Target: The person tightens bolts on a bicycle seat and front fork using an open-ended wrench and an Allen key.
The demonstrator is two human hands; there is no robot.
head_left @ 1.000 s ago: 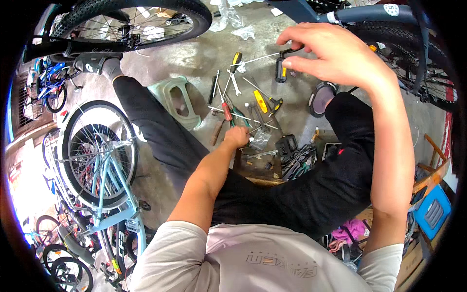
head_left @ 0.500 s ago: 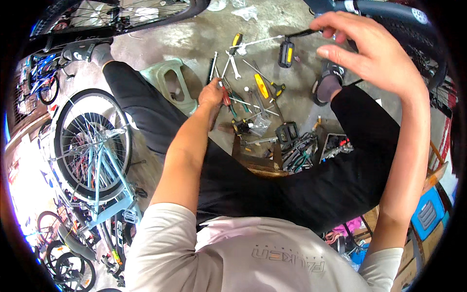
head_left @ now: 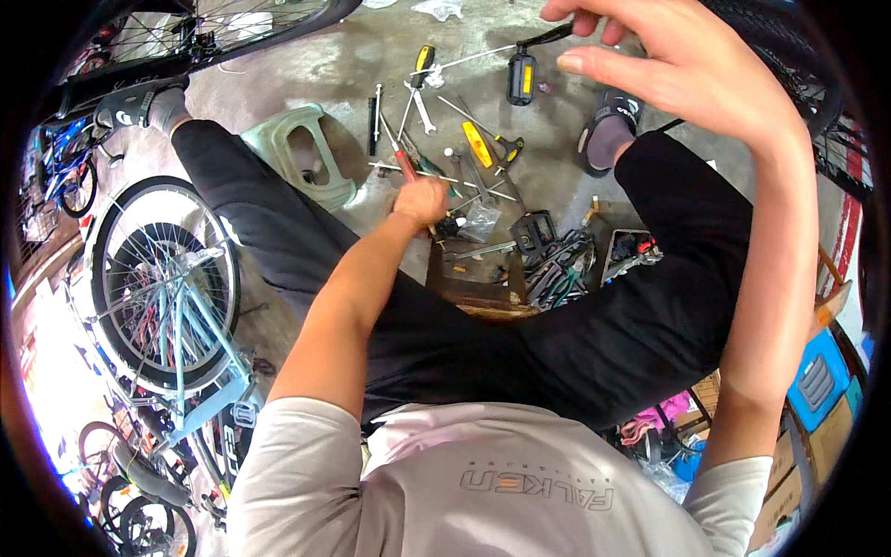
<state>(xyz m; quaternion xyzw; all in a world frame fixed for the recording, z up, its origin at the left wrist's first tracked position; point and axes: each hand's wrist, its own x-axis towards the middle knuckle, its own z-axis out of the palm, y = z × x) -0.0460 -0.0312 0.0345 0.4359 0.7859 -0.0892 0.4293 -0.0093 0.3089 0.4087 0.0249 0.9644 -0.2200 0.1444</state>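
My left hand (head_left: 422, 200) is low among the tools on the floor, its fingers curled and partly hidden; what they hold, if anything, cannot be made out. Just beyond it lies a red-handled screwdriver (head_left: 406, 165). My right hand (head_left: 650, 56) is raised at the upper right, thumb and fingers apart, with nothing seen in it. A dark bar (head_left: 546, 35) shows between its thumb and fingertips, apparently lower down. Beside that bar is a black pedal with a yellow reflector (head_left: 522, 76). A wrench (head_left: 424, 111) and a yellow-handled tool (head_left: 477, 144) lie farther off.
A pale green plastic stool (head_left: 302, 153) stands left of the tools. Nearer me are a loose black pedal (head_left: 534, 234), a heap of tools (head_left: 561, 269) and a tray (head_left: 617, 246) of small parts. A light-blue bicycle (head_left: 209, 408) is at left; a wheel (head_left: 251, 37) fills the upper left.
My left hand has moved right and nearer me, across the red-handled screwdriver, which stays on the floor. My right hand remains raised with fingers apart. The whole view has shifted slightly.
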